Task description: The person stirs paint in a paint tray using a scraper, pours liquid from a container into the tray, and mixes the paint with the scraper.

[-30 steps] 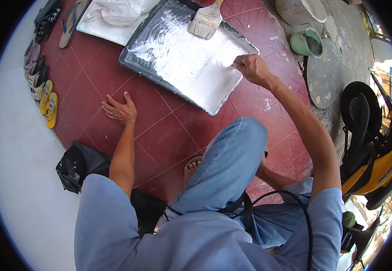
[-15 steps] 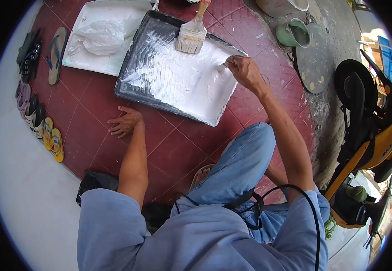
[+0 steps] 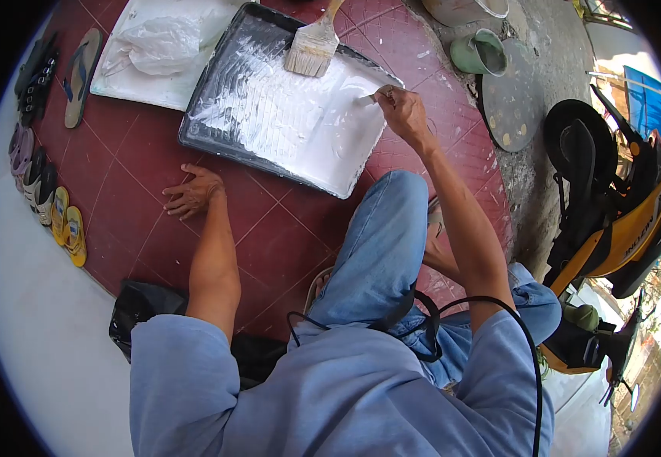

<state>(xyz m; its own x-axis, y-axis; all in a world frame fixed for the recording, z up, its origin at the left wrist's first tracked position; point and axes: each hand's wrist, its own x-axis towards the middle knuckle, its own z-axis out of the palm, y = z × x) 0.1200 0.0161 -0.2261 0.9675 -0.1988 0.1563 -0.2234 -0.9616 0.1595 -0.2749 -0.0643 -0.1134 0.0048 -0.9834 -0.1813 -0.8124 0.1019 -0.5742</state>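
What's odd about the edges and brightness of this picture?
Head view: the rounded black border suggests a very wide lens; the white paint shines brightly; the background at upper right looks washed out; the left hand and right hand look fairly sharp.

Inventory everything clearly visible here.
wall: one, white, left
floor: one, red, beneath
paint tray: one, black with white paint, centre
brush: one, pale, across paint tray's edge
small thing: one, pale, in right grip
second tray: one, white, upper left
plastic bag: one, whitish, on second tray
sandal: one, tan, upper left
footwear: several, mixed, along wall
bucket: one, pale, top right
pot: one, green, upper right
disc: one, grey, beside pot
motorbike: one, yellow and black, right
sack: one, black, lower left
cable: one, black, lower right
shirt: one, blue, bottom
jeans: one pair, blue, lap
left grip: one, bare, near floor
right grip: one, bare, over paint tray
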